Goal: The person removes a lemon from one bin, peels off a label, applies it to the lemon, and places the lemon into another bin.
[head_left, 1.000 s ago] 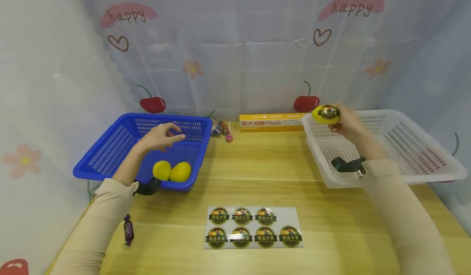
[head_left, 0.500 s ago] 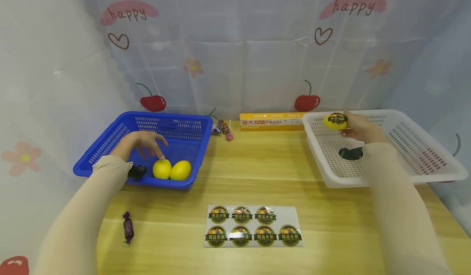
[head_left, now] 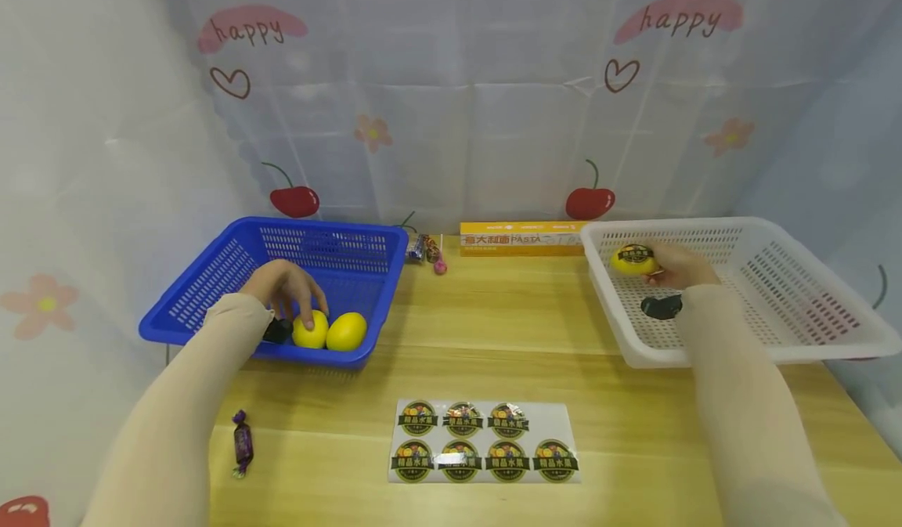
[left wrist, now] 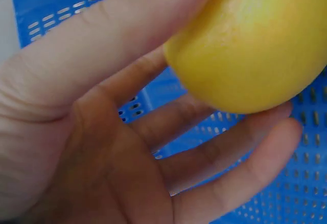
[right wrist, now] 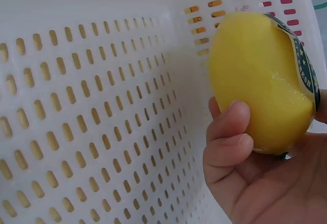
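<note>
Inside the blue basket [head_left: 384, 292], my left hand [head_left: 285, 286] grips the left one of two yellow lemons [head_left: 310, 334]. The left wrist view shows the thumb along this lemon [left wrist: 250, 45] and the fingers bent beneath it. Right beside it lies the other lemon [head_left: 346, 331]. On the far side of the table, my right hand [head_left: 675, 265] holds a lemon with a round dark label [head_left: 631, 262] low within the white basket [head_left: 606, 308]. In the right wrist view, curled fingers support this lemon [right wrist: 260, 81] from below, and its label faces right.
A sheet of round fruit stickers [head_left: 486, 442] lies at the front middle of the table. A purple wrapped candy [head_left: 243, 444] is at the front left. By the back curtain stand a pasta box [head_left: 521, 239] and a few small sweets [head_left: 431, 250].
My left hand has come down into the blue basket and taken hold of a lemon. My right hand has lowered the labelled lemon from above the rim into the white basket.
</note>
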Motion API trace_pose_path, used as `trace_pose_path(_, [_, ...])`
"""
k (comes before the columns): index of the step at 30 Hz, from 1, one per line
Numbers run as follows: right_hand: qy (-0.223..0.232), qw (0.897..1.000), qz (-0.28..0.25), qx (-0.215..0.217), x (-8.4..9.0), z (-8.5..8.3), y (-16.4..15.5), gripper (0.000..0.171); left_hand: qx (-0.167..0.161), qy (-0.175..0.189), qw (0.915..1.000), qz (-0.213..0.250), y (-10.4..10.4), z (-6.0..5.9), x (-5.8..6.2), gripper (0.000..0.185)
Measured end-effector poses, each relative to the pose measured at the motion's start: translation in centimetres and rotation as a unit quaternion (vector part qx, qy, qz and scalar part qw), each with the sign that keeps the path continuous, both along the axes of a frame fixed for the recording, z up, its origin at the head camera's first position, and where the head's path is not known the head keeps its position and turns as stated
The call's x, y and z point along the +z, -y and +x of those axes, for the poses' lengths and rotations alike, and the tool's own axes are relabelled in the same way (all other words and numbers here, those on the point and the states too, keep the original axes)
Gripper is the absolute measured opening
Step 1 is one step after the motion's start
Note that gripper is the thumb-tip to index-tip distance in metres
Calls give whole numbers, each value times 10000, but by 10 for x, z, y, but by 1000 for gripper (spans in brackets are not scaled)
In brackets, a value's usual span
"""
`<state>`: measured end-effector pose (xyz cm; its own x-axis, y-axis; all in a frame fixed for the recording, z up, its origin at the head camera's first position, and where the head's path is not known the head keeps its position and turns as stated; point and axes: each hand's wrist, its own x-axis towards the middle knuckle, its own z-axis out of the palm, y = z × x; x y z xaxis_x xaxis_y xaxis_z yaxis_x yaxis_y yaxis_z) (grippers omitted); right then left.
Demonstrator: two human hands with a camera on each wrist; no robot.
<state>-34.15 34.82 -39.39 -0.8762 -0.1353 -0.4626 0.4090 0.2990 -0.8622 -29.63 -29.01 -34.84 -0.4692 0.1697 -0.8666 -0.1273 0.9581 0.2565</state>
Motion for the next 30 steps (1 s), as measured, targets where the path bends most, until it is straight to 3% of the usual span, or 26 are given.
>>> trace_pose_path(7, [262, 9988, 138, 399, -6, 2, 4, 41, 344, 244, 9982, 424, 7, -3, -13, 55])
trace_pose_path(13, [317, 9955, 244, 860, -5, 5, 7, 54, 259, 158, 9987, 420, 6, -2, -15, 56])
trace_pose_path(23, [768, 9937, -127, 810, 0, 5, 1, 50, 378, 57, 9985, 381, -2, -1, -14, 67])
trace_pose_path(26, [738, 9923, -131, 984, 2, 8, -3, 59, 352, -127, 9985, 408, 0, 0, -11, 68])
trace_pose_path(30, [516, 9894, 28, 1357, 5, 13, -7, 66, 428, -724, 9944, 640, 5, 1, -2, 69])
